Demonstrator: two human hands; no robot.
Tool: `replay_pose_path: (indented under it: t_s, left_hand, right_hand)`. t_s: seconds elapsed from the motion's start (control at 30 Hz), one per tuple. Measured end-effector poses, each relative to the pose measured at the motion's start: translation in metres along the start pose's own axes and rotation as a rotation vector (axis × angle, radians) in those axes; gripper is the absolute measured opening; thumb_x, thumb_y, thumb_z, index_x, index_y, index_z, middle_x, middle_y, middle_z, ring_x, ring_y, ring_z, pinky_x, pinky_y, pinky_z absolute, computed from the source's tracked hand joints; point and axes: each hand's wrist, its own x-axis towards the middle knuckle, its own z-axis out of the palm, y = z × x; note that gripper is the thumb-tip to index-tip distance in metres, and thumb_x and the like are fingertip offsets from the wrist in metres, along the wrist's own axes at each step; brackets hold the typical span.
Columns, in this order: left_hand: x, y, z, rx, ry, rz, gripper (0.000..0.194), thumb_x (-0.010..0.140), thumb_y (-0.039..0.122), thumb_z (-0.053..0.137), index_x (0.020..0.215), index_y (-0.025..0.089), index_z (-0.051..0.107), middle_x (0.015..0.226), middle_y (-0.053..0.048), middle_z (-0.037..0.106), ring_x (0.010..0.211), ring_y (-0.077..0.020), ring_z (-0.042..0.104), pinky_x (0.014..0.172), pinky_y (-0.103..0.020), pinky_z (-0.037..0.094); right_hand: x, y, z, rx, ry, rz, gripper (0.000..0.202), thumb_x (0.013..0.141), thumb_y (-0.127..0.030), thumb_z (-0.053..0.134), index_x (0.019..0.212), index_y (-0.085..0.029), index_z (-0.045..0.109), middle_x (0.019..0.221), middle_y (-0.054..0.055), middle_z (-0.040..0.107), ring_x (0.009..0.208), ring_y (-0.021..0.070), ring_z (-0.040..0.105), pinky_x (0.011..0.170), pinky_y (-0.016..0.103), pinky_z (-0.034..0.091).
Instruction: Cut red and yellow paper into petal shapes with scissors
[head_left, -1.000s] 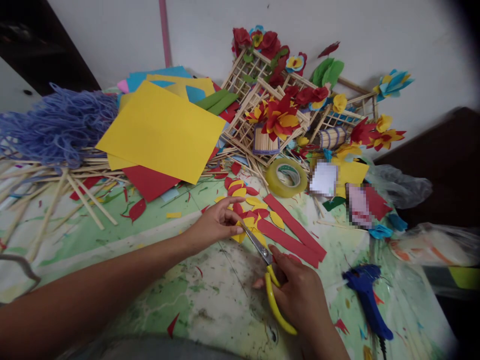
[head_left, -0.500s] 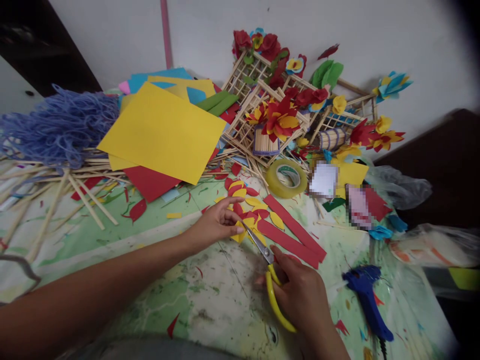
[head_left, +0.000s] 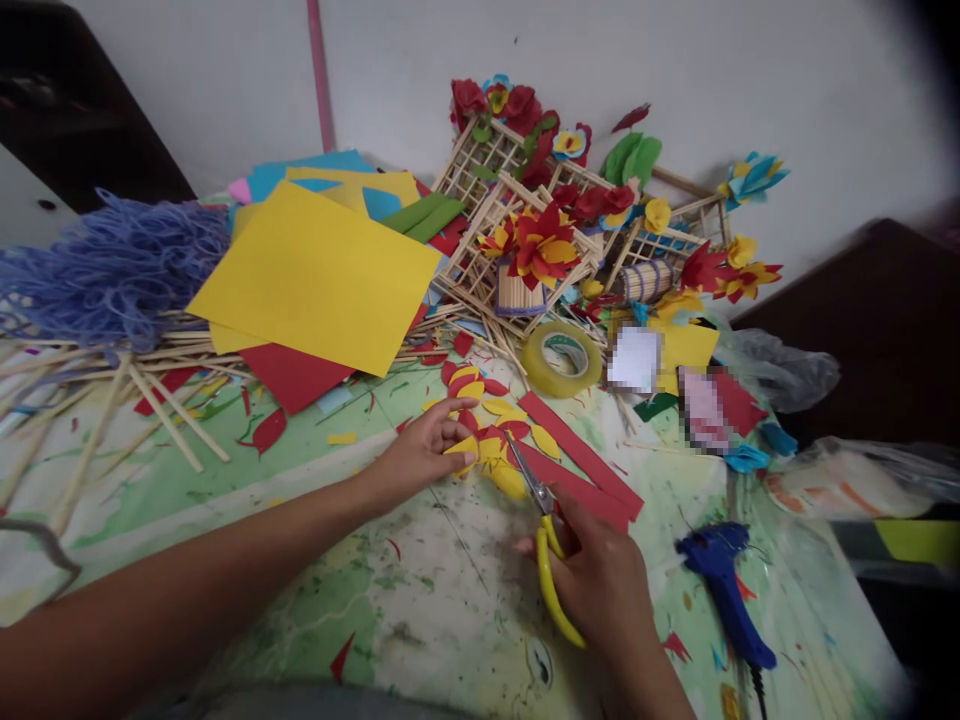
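My left hand is closed in a pinch on a yellow paper petal, held over a pile of cut petals. Yellow-handled scissors are gripped in my right hand, their blades pointing up and left toward the pile. The blade tips sit a short way right of my left fingertips, not touching them. Loose yellow petals and red petals lie between and beyond the hands. Two red paper strips lie just past the scissors, one partly hidden behind my right hand.
Yellow paper sheets and blue cord lie at the back left over wooden sticks. Stick frames with paper flowers stand behind a tape roll. A blue glue gun lies at right.
The scissor tips have drawn away from my left fingertips. The yellow petal in my left hand now shows clearly. The whole view has shifted slightly.
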Motion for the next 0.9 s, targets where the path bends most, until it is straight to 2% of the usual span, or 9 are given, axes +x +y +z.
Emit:
replay_pose_path:
  t_s: [0.33,0.67,0.9]
  left_hand:
    - [-0.0020,-0.0004,0.0017,0.032,-0.033,0.029,0.063,0.070,0.027,0.070,0.125,0.019,0.040,0.072,0.003,0.057,0.062,-0.0092,0.051,0.058,-0.022,0.038]
    - [-0.0008,-0.0021,0.0018,0.009,-0.028,0.006,0.068,0.066,0.024,0.074,0.125,0.019,0.040,0.072,0.003,0.062,0.063,-0.0100,0.055,0.061,-0.023,0.041]
    - [-0.0010,-0.0015,0.0023,-0.007,-0.041,-0.001,0.069,0.066,0.021,0.073,0.126,0.019,0.040,0.073,0.002,0.063,0.067,-0.0118,0.059,0.063,-0.024,0.042]
  right_hand:
    - [0.0002,-0.0082,0.0008,-0.039,-0.054,-0.097,0.055,0.074,-0.043,0.058,0.122,-0.016,0.057,0.080,0.006,0.068,0.066,0.0190,0.062,0.053,0.026,0.042]
    - [-0.0005,-0.0065,0.0062,-0.076,-0.001,-0.154,0.051,0.076,-0.039,0.055,0.120,-0.014,0.058,0.077,0.006,0.067,0.065,0.0173,0.061,0.055,0.026,0.042]
    - [-0.0009,-0.0068,0.0072,-0.055,-0.029,-0.150,0.053,0.077,-0.040,0.055,0.123,-0.014,0.056,0.077,0.006,0.067,0.066,0.0179,0.061,0.057,0.027,0.043]
